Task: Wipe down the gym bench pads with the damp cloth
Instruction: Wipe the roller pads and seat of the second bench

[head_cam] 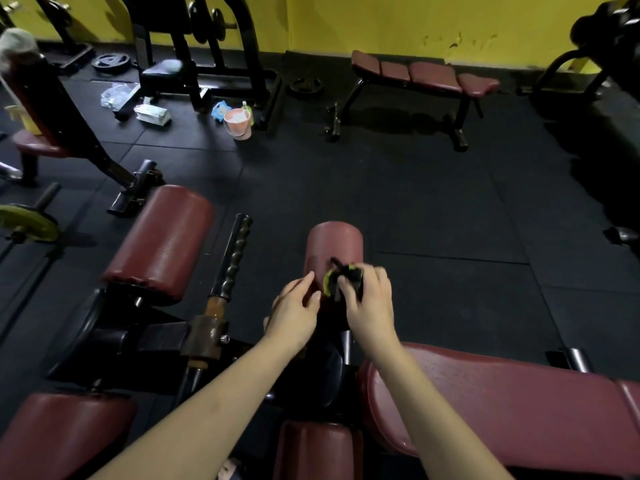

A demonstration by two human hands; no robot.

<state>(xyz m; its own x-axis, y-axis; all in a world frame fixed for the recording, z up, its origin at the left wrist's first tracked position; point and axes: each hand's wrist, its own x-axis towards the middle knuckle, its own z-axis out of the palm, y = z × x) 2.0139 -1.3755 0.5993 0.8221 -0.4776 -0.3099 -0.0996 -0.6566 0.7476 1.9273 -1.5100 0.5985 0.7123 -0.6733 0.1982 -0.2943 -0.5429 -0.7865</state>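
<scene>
I am wiping the roller pad now: my right hand grips the cloth bunched on its near end, my left hand steadies the side with relaxed fingers, and next I should probably rub toward the far end.

Bunched dark-and-yellow cloth lies against an upright maroon roller pad.

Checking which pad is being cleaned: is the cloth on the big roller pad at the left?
No, the right hand presses the cloth on the smaller roller pad in the middle.
</scene>
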